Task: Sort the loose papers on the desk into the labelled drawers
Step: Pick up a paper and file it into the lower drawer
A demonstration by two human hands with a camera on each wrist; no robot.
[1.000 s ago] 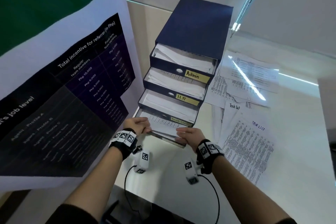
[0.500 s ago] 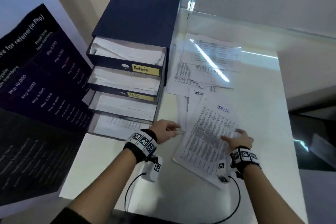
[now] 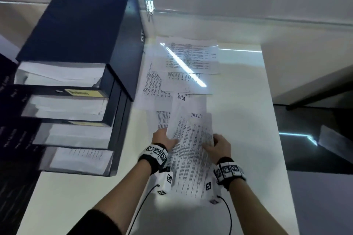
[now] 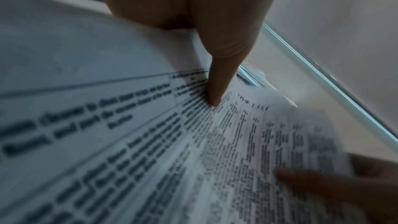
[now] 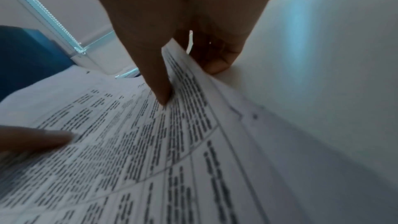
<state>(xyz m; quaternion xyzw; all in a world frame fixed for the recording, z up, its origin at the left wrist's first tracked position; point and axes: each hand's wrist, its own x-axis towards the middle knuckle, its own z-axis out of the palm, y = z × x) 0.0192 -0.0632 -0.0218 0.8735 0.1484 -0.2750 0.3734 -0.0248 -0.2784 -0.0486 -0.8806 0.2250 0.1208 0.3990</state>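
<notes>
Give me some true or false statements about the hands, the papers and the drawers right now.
1. Both hands hold the same sheet. True: left hand and right hand grip its opposite edges.
2. All four drawers are shut. False: all are pulled out, papers showing.
3. More papers lie on the desk beyond the hands. True.
4. The held sheet is blank. False: it is covered in printed text.

Light: dim, cool, bluish
Glare: bright streak across the papers beside the drawer unit
Blur: wrist views smeared; print near the drawer unit unreadable
Distortion: straight edges bow around the drawer unit
</notes>
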